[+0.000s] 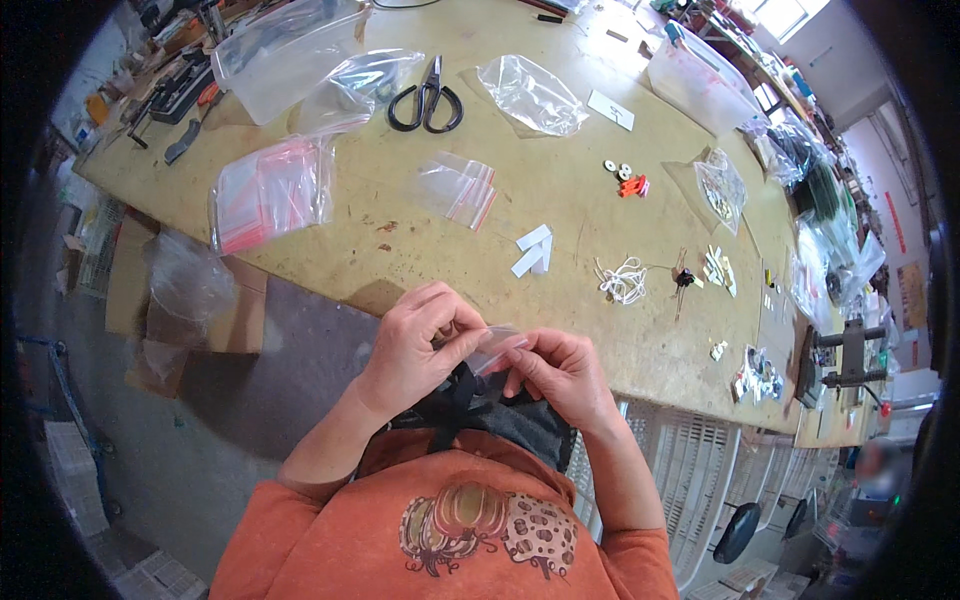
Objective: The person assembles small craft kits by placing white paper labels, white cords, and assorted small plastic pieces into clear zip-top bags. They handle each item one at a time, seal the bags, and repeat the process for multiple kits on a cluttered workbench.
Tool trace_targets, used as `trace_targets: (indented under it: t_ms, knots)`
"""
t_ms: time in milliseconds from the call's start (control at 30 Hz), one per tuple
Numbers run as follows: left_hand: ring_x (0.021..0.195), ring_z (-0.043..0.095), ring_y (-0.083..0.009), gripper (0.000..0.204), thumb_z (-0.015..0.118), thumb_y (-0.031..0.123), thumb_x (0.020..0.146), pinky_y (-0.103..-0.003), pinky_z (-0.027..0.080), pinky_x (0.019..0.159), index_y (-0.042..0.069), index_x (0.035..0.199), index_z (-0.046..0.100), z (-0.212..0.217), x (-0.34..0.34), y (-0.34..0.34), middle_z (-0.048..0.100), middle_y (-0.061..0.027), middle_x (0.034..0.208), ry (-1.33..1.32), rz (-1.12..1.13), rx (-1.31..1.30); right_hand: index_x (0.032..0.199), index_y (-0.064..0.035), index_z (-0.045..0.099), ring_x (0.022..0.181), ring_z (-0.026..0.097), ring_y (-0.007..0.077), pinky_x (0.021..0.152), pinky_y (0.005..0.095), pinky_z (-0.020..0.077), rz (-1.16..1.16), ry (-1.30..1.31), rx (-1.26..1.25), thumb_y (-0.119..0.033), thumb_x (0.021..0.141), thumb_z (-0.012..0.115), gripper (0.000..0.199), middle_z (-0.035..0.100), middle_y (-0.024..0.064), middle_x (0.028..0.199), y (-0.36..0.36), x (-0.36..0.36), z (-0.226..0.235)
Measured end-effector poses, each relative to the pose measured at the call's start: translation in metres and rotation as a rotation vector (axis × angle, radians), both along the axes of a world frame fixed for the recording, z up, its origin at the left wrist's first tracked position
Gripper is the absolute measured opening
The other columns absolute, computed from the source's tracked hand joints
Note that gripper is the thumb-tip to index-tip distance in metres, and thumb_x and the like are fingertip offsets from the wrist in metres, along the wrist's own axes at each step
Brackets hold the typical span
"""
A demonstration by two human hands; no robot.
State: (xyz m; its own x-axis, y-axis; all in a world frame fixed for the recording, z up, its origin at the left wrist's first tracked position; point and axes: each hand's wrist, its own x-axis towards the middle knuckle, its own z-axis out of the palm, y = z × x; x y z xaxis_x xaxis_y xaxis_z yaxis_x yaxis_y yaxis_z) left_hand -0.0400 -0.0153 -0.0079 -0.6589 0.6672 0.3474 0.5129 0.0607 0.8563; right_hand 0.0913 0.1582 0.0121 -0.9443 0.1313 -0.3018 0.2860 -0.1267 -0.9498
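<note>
Close to my body, at the table's near edge, a small clear zip bag [497,346] with a pinkish strip is stretched between my two hands. My left hand [425,335] pinches one side of it with thumb and fingers. On the other side, my right hand [562,375] closes thumb and forefinger on the bag. Whether anything lies inside the bag, I cannot tell. Beyond my hands, a few white paper strips [536,250] overlap on the table. A short stack of red-edged zip bags [460,190] lies farther off, and a bigger pack of them [272,193] sits to its left.
Black-handled scissors [427,104] lie at the far side, between a clear plastic bin [290,65] and a loose clear bag [533,95]. Rightward are white cord [622,281], red parts [633,186] and another bin [700,80]. A cardboard box [235,305] stands below the table's left edge.
</note>
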Motion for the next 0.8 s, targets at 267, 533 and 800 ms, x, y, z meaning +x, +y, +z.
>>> trace_targets:
  t_ms: [267,533,800]
  knots:
    - [0.079,0.068,-0.0187,0.021,0.082,0.006,0.080,-0.031,0.056,0.071,0.003,0.093,0.067,0.006,0.018,0.016,0.068,-0.0088,0.094,-0.047,-0.050,0.096,0.095,-0.0017,0.066,0.065,0.058,0.0036,0.056,0.0196,0.0470,-0.182,0.100,-0.004,-0.015,0.100,0.068,0.015,0.068,0.0006,0.079,-0.006,0.012,-0.006]
    - [0.081,0.072,-0.0198,0.015,0.080,0.004,0.081,-0.030,0.057,0.071,0.002,0.094,0.072,0.008,0.020,0.012,0.071,-0.0092,0.086,-0.131,-0.183,0.015,0.087,-0.0034,0.065,0.064,0.059,0.0027,0.051,0.0191,0.0464,-0.242,0.048,-0.049,-0.015,0.098,0.071,0.017,0.068,0.0004,0.079,-0.007,0.012,0.001]
    - [0.071,0.067,-0.0284,0.012,0.074,0.000,0.079,-0.037,0.053,0.062,0.006,0.083,0.065,-0.001,0.030,0.022,0.066,-0.0096,0.076,0.237,0.056,-0.060,0.083,-0.0031,0.061,0.059,0.054,0.0021,0.050,0.0206,0.0428,-0.213,-0.063,0.174,-0.012,0.097,0.070,0.019,0.061,-0.0040,0.068,-0.010,0.013,0.000]
